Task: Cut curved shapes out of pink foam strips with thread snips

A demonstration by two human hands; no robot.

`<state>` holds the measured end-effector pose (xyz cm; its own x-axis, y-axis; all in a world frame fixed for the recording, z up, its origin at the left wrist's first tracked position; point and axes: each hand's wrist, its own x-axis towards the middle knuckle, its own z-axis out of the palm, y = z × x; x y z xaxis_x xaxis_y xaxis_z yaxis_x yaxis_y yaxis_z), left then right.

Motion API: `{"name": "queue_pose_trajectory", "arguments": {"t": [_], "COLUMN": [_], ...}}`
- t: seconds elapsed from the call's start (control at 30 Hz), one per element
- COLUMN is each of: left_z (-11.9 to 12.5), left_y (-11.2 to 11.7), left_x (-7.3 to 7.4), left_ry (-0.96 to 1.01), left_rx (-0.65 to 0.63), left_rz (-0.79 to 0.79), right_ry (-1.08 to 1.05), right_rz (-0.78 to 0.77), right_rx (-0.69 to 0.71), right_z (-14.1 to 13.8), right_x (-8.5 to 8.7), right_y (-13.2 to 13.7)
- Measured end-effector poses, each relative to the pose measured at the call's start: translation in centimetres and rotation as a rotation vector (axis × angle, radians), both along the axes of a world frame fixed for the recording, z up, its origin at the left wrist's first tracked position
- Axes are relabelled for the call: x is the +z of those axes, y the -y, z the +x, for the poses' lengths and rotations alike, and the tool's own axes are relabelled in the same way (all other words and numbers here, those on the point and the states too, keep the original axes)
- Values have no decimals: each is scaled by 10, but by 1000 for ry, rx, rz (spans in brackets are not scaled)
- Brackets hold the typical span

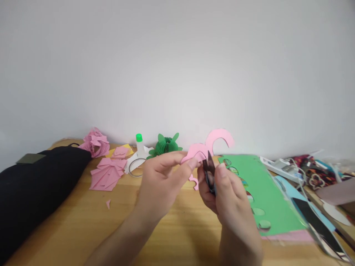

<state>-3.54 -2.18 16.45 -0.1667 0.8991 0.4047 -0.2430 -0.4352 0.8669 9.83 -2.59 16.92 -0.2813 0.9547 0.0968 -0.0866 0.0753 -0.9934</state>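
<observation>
Right hand [229, 194] grips parted scissors [207, 175], left hand [163, 181] pinches pink paper [195, 150]; turning it slowly between the 2 blades [211, 161] should cut cleanest.

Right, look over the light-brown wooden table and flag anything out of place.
A small, pointed pink paper scrap lies alone on the table, nearer the camera than the pleated pink paper piece. It looks like a stray offcut; I see no spill.

Craft workspace: wooden table [172, 232], glue stick [140, 148], scissors [211, 166].
</observation>
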Motion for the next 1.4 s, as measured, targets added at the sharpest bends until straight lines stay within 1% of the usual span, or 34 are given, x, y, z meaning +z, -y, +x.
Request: {"name": "queue_pose_trajectory", "arguments": {"t": [0.13, 0.27, 0.6, 0.87, 1.03, 1.17, 1.4], "left_z": [1, 1, 3, 2, -1, -4, -8], "left_y": [2, 3, 4, 6, 5, 4, 4], "left_x": [0, 2, 3, 2, 2, 4, 6], "left_ry": [-63, -75, -143, -143, -182, -218, -213], "left_rx": [12, 35, 86, 76, 53, 38, 12], "left_rz": [12, 2, 46, 65, 66, 71, 70], "right_ry": [-56, -85, -114, -129, -133, -133, -143], "right_rz": [24, 58, 47, 37, 43, 40, 17], "right_rx": [5, 18, 28, 39, 55, 64, 87], "right_z": [4, 4, 4, 3, 5, 7, 9], "right_x": [-3, -5, -4, -2, -4, -7, -14], "right_y": [0, -1, 0, -1, -3, -4, -5]}}
